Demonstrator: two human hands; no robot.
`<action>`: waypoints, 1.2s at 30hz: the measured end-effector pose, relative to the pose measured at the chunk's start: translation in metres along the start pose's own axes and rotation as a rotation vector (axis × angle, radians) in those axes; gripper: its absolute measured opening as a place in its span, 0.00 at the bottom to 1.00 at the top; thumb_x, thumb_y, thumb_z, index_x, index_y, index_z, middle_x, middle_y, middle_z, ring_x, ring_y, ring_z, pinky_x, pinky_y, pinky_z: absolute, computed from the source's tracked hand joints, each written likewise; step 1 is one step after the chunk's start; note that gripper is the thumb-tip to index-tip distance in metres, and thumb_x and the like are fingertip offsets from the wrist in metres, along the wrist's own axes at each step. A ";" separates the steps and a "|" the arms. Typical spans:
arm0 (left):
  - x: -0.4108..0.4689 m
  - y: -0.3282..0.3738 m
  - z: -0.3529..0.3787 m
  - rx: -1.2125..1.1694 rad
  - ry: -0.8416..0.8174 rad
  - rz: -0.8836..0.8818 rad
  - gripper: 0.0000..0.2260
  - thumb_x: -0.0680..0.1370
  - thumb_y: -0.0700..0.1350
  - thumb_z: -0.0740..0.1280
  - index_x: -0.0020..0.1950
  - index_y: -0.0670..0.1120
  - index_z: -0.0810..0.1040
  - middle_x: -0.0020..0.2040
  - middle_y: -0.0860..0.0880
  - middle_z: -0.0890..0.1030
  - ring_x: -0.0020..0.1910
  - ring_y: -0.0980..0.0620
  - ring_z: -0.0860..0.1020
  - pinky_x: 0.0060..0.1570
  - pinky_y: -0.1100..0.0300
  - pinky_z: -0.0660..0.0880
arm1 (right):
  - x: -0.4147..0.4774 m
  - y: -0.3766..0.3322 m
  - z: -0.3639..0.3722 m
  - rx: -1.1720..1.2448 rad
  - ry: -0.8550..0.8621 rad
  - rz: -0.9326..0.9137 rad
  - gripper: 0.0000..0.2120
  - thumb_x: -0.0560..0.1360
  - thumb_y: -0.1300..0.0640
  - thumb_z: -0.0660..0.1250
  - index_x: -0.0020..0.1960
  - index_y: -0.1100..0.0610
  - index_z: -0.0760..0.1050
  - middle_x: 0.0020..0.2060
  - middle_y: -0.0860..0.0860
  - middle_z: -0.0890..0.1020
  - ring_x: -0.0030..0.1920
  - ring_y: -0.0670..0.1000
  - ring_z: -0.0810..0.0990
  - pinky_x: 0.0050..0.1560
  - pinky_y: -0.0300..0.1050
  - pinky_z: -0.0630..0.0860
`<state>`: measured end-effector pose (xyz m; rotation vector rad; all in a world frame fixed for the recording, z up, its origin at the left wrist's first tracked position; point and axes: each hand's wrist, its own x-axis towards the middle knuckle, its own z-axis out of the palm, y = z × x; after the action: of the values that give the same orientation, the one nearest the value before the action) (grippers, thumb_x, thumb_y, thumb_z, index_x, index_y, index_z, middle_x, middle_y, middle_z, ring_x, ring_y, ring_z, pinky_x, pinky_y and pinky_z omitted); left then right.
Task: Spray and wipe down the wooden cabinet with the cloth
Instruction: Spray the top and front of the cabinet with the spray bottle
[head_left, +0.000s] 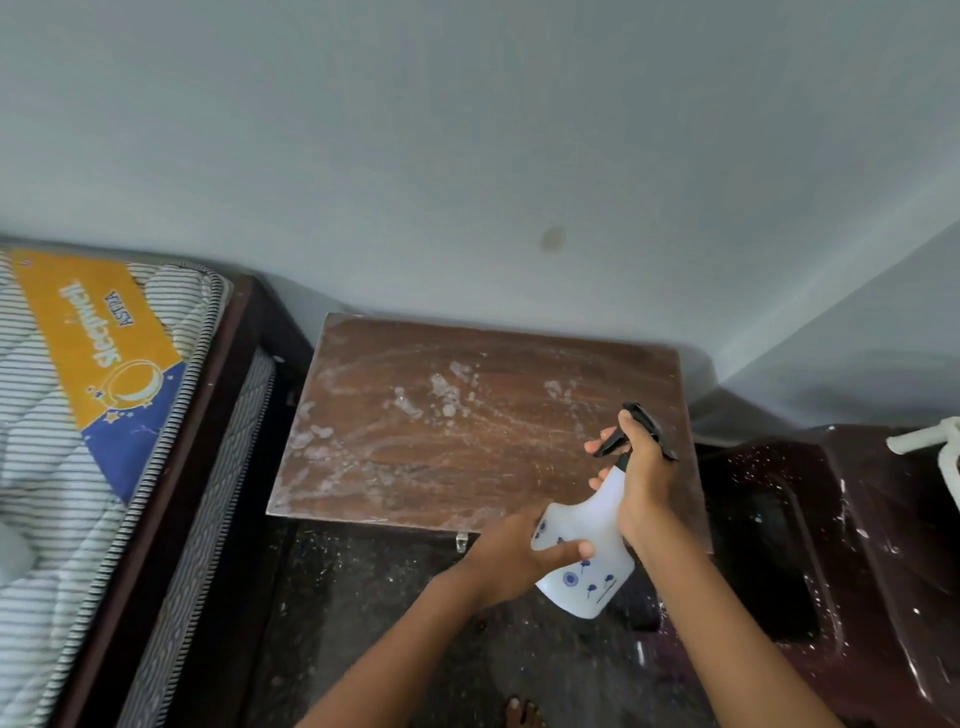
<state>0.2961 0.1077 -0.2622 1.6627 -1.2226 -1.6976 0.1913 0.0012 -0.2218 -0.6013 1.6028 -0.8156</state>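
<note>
The wooden cabinet (467, 426) stands against the wall, its brown top smeared with white dust and wet patches. Over its front right corner I hold a white spray bottle (587, 551) with blue flower prints and a black trigger head. My right hand (641, 478) grips the neck, fingers on the trigger, nozzle pointing left over the top. My left hand (514, 556) wraps around the bottle's body from the left. No cloth is in view.
A bed with a striped mattress (78, 441) and dark frame stands close on the left. A dark maroon plastic chair (857, 545) speckled with white sits to the right. The floor (363, 597) below is dark. My bare toes (524, 714) show at the bottom edge.
</note>
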 end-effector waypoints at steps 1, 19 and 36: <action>-0.003 -0.003 -0.006 0.005 0.023 -0.003 0.30 0.67 0.70 0.65 0.62 0.54 0.72 0.57 0.56 0.80 0.55 0.55 0.78 0.59 0.51 0.75 | -0.001 0.002 0.008 -0.007 -0.019 -0.009 0.14 0.76 0.51 0.64 0.43 0.62 0.77 0.34 0.54 0.82 0.24 0.50 0.68 0.27 0.40 0.70; -0.059 -0.074 -0.077 -0.143 0.235 -0.098 0.43 0.57 0.71 0.72 0.65 0.50 0.68 0.59 0.55 0.77 0.58 0.56 0.77 0.59 0.52 0.76 | -0.053 0.043 0.125 -0.227 -0.337 -0.162 0.13 0.74 0.53 0.67 0.39 0.63 0.78 0.31 0.56 0.81 0.20 0.50 0.68 0.22 0.38 0.68; -0.076 -0.105 -0.062 -0.115 0.083 -0.200 0.32 0.63 0.64 0.74 0.58 0.49 0.69 0.55 0.53 0.78 0.54 0.56 0.77 0.57 0.53 0.76 | -0.067 0.102 0.133 -0.666 -0.587 -0.272 0.15 0.73 0.52 0.69 0.31 0.59 0.78 0.24 0.52 0.79 0.16 0.47 0.68 0.22 0.39 0.66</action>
<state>0.3936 0.2063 -0.3000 1.8158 -0.9290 -1.7596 0.3394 0.0919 -0.2696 -1.4135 1.2286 -0.2223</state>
